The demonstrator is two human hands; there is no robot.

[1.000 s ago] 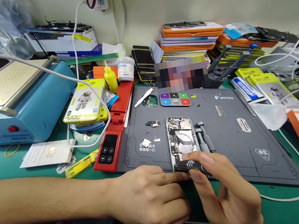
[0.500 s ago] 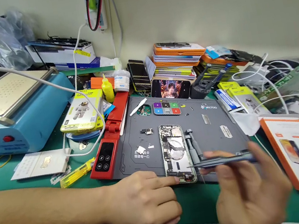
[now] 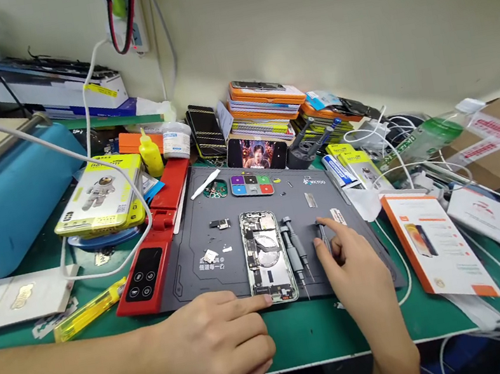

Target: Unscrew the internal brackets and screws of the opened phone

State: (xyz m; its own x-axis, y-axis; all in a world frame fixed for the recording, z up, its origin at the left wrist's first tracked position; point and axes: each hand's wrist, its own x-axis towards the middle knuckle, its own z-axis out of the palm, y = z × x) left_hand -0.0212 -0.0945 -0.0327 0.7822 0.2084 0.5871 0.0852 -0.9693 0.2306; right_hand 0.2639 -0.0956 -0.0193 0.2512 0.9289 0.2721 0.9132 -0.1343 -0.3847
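Head view. An opened phone [image 3: 269,257] lies lengthwise, its internal parts exposed, on the near part of a grey mat [image 3: 228,200]. The left hand [image 3: 210,345] reaches in from the left; its index finger is extended onto the phone's near end, the other fingers curled under, and whether they enclose anything cannot be told. The right hand [image 3: 350,259], on the right, is partly closed, thumb and fingers about a grey screwdriver [image 3: 323,233] at the mat; whether it is firmly gripped cannot be told. Between phone and right hand lie two further screwdrivers [image 3: 294,255], side by side. Left of the phone are a small dark component [image 3: 221,224] and, nearer, a pale metal piece [image 3: 211,256]. Beyond the phone lies a multicoloured tray [image 3: 238,181]; a red folding device [image 3: 141,296] borders the mat's left side.
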